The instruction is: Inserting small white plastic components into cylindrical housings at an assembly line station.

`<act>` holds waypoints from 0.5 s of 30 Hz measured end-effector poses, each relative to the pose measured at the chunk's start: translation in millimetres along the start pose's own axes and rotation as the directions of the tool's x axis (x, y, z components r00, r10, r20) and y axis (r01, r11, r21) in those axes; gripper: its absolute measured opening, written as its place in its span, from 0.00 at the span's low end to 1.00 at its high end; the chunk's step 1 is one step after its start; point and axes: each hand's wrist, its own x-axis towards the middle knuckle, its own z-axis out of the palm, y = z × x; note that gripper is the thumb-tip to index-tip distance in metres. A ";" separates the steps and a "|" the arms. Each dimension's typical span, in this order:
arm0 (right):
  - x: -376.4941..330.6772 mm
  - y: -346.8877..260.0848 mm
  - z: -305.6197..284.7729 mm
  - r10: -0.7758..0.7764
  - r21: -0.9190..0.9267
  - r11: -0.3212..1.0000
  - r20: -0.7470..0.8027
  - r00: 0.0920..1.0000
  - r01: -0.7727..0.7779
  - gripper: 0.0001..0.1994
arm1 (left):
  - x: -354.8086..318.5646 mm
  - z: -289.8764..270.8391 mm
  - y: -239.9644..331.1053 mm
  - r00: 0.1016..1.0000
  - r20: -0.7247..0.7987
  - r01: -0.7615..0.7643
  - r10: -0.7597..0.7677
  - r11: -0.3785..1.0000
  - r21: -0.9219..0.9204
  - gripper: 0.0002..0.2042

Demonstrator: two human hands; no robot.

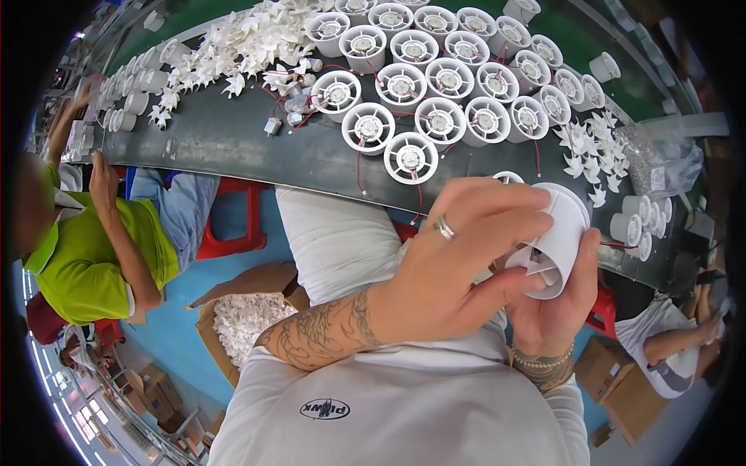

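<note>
Above my lap, near the belt's front edge, both hands hold one white cylindrical fan housing [573, 221]. It is tilted, with its open end toward me and to the left, and white blade-like parts show inside. My left hand [474, 252] has its fingers over the outer wall and its thumb at the open end. From below and the right, my right hand [556, 311] wraps round the housing. Just behind the hands, the rim of another white housing [509, 178] shows, mostly hidden. A nearby white housing [411, 158] stands upright with red and black wires.
The dark conveyor belt [233, 147] carries many such housings, a pile of white impellers [256, 39], small motors [297, 105] and a clear bag [660, 163]. A carton [203, 326] of white parts stands at my left. Co-workers [101, 256] sit on both sides.
</note>
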 end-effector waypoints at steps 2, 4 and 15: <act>0.4 0.1 4.3 0.013 0.032 0.999 0.015 1.000 -0.013 0.28 | -1.2 0.0 -1.7 1.000 0.009 -0.004 0.003 1.000 0.030 0.24; 0.6 0.7 7.1 0.005 0.003 1.000 -0.029 1.000 -0.005 0.27 | -0.6 -1.4 -0.1 1.000 0.018 -0.007 0.006 0.998 0.060 0.26; -11.4 6.3 -28.1 -0.027 -0.017 0.999 0.155 0.988 0.030 0.31 | -3.6 -3.4 0.7 0.995 0.083 0.061 -0.051 0.990 -0.127 0.20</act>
